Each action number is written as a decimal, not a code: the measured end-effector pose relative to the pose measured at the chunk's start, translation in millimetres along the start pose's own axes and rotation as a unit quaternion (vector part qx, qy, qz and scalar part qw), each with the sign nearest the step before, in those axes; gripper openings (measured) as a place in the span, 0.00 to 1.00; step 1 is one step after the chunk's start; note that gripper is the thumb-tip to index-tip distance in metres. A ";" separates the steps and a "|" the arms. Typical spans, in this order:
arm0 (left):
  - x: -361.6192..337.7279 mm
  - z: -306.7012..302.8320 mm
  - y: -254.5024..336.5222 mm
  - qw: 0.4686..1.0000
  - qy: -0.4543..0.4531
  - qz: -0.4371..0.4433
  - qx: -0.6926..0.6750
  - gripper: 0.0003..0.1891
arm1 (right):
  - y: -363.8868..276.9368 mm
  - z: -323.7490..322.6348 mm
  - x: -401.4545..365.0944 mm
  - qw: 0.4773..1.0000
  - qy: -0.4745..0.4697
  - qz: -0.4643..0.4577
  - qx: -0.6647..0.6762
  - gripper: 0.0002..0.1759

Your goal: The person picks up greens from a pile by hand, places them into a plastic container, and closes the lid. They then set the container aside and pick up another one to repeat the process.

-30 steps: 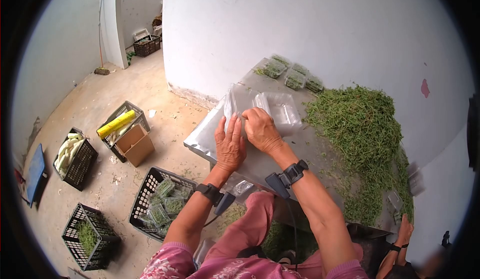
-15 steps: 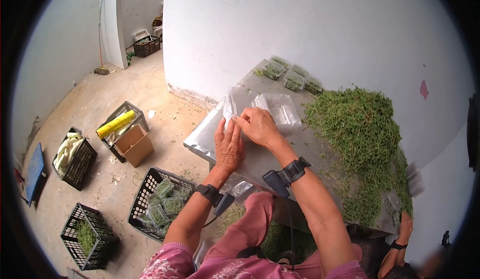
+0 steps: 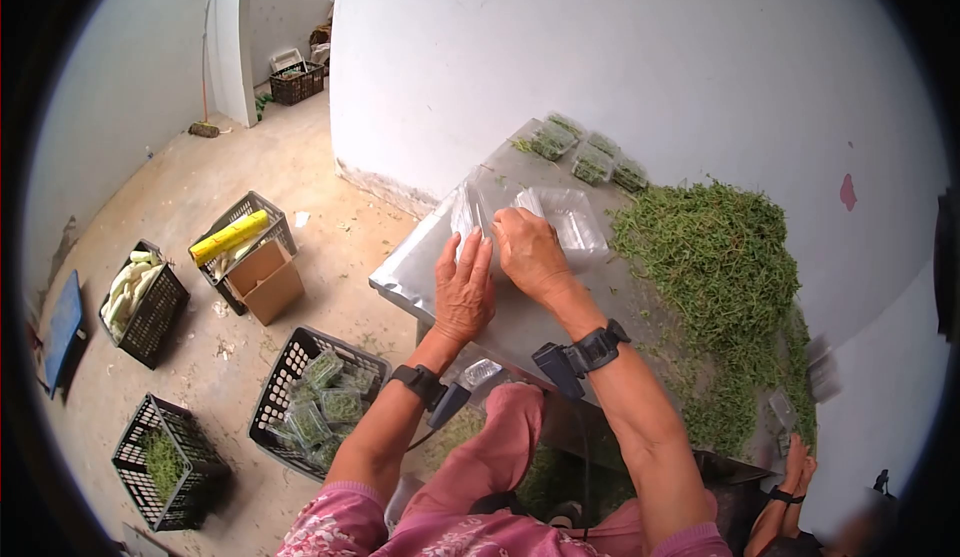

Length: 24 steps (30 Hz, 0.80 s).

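Observation:
My left hand (image 3: pixel 464 292) lies with its fingers stretched out on the near end of a clear plastic stack (image 3: pixel 466 205), whose kind I cannot make out. Just to its right, my right hand (image 3: pixel 533 254) is closed, thumb and fingers pressed together; whatever they pinch is hidden. Beyond the right hand is a clear plastic tray (image 3: pixel 575 222) on the metal table (image 3: pixel 625 312). More thin clear plastic (image 3: pixel 528 200) stands at the tray's left side, partly behind the right knuckles.
A heap of green sprigs (image 3: pixel 710 257) covers the table's right side. Filled clear boxes (image 3: pixel 592 162) sit at the back. A black crate (image 3: pixel 290 382) holds packed boxes on the floor left. Another person's hand (image 3: pixel 795 467) shows at lower right.
My right hand has moved slightly right, away from the left fingertips it was touching. My left fingers have spread and flattened on the plastic. The other person's hands have shifted.

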<state>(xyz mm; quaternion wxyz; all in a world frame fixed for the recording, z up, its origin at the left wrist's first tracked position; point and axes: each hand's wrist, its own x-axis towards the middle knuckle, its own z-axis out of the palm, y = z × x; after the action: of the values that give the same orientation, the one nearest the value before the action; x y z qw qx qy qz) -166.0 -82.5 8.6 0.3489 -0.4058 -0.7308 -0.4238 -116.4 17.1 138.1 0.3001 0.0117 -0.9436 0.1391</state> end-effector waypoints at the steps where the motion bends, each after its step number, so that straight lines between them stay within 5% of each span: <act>1: 0.0 -0.7 0.2 1.000 -0.004 -0.002 -0.002 0.35 | 1.4 -2.6 0.4 1.000 0.005 -0.005 0.003 0.09; 9: -0.7 -2.6 1.0 1.000 -0.005 0.007 0.002 0.35 | 9.1 -20.3 -2.3 0.989 -0.049 0.080 0.113 0.10; 24: -2.8 1.8 -1.4 0.999 0.021 0.032 0.017 0.32 | 5.7 -12.5 -8.9 0.997 -0.066 -0.020 0.021 0.10</act>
<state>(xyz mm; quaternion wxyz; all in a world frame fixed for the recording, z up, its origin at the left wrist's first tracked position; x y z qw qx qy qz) -166.4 -82.2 5.0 0.3845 -0.4140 -0.7173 -0.4078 -102.6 25.4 141.3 0.2397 0.0457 -0.9579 0.1515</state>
